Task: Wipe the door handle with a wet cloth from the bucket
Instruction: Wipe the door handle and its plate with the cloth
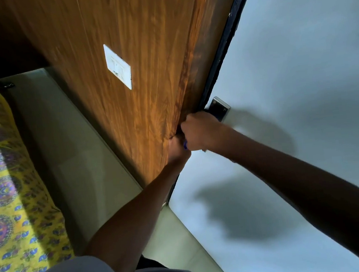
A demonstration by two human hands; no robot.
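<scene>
Pale door (287, 59), both hands (200, 133) closed at its metal handle plate (219, 107).

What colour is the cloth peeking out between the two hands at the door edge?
Blue: only a small sliver of the cloth shows, in the head view, between the left hand and right hand.

1. Both hands crowded at the door edge: right hand (202, 132) closed over the handle, left hand (176, 147) pressed just below it against the wood panel (144, 51), with a scrap of blue cloth (185, 144) wedged between them.
2. Little room around the handle itself; only the top of its metal plate (219, 107) uncovered.
3. Open reach to the right across the pale door (298, 58).
4. Open reach up the wood panel, apart from a white switch plate (118, 66) standing proud.
5. Lower left hemmed by a yellow patterned bed (5, 185); narrow strip of floor (65, 146) between bed and panel.
</scene>
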